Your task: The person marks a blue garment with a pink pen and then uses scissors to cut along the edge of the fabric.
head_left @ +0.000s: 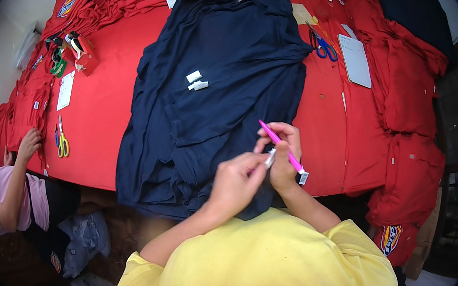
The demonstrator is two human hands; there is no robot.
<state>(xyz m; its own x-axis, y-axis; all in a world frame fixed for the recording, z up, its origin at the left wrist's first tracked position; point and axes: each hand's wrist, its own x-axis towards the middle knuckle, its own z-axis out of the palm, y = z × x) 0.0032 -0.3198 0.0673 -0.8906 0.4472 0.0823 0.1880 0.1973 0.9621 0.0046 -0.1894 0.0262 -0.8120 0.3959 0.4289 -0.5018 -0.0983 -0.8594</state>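
My left hand point(236, 183) is closed, pinching a small white label point(270, 158) between thumb and fingers. Beside it, almost touching, my right hand point(285, 162) is curled round a slim bright pink pen-shaped tool point(280, 143), which points up and to the left. A small white tag with dark print point(302, 178) shows at the tool's lower end; what it is attached to cannot be made out. Both hands are over the near right part of a pile of navy blue garments point(219, 110). Small stacks of white labels point(197, 82) lie on the navy cloth.
Red cloth point(102, 90) covers the table. Yellow scissors point(62, 142) lie left, blue scissors point(322, 46) and a notepad point(355, 62) right. A red tape dispenser point(84, 56) stands far left. Red garments point(399, 82) are piled along the right. A person in pink point(1, 196) sits at left.
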